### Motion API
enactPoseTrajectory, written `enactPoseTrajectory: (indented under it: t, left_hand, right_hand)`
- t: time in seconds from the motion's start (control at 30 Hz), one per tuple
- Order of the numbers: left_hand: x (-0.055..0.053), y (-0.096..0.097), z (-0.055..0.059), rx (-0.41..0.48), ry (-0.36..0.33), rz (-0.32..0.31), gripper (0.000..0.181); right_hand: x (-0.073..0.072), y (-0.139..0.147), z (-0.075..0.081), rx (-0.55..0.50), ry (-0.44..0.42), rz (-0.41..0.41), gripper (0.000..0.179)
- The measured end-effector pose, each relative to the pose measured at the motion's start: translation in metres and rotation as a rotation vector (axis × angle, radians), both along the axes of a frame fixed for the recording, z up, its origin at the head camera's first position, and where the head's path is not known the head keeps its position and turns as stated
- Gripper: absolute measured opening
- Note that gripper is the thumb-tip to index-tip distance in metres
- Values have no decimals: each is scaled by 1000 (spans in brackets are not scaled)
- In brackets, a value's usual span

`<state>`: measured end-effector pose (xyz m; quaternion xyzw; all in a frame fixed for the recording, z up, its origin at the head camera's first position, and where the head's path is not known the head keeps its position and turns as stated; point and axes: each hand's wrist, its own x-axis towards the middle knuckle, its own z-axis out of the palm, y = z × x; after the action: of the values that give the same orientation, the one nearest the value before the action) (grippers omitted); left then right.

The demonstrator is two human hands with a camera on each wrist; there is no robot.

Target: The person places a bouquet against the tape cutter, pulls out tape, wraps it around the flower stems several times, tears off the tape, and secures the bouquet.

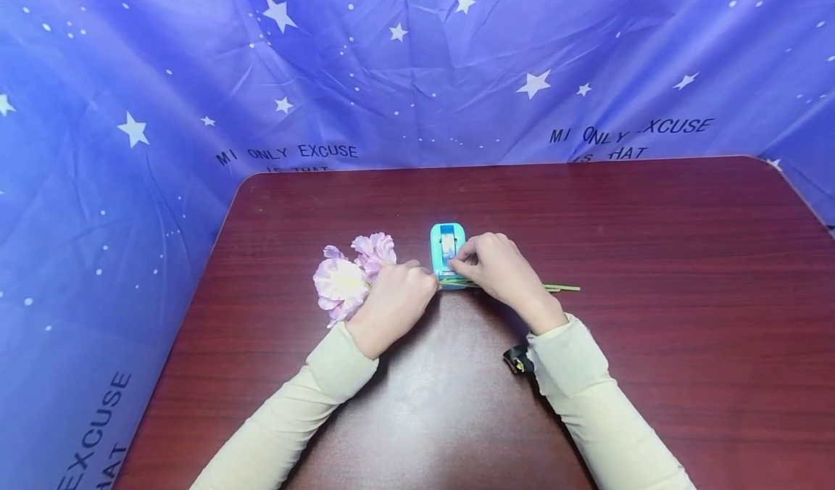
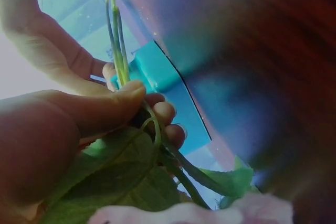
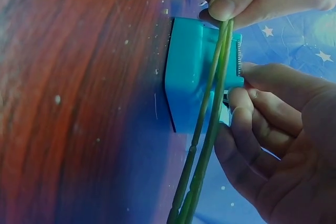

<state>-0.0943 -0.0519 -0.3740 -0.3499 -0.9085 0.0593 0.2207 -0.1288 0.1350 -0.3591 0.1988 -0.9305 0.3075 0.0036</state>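
Note:
My left hand pinches the green stems of artificial flowers between thumb and fingers. Their pink-white blossoms lie to the left of that hand, and green leaves show below it in the left wrist view. The stems run rightward along the near end of a turquoise tape dispenser and pass under my right hand. At the dispenser's serrated cutter, the right thumb and fingertips pinch at the tape end. The clear tape itself is hard to make out there.
All this is on a dark red wood-grain table. A small black object lies beside the right sleeve. Behind and to the left hangs a blue cloth with white stars and lettering.

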Motion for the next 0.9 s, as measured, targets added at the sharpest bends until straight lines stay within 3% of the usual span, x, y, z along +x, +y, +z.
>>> enactPoseTrajectory:
  t: [0.2,0.5,0.9]
  left_hand:
    - [0,-1,0,2,0,3,22]
    - [0,0,1,12,-5,-11,21]
    - [0,-1,0,26,-10,-14,22]
  right_hand:
    - [-1,0,2,-35,-7,5,14]
    - [2,-2,4,41,-22,7,20]
    - [3,-3,9,9,-54,3,31]
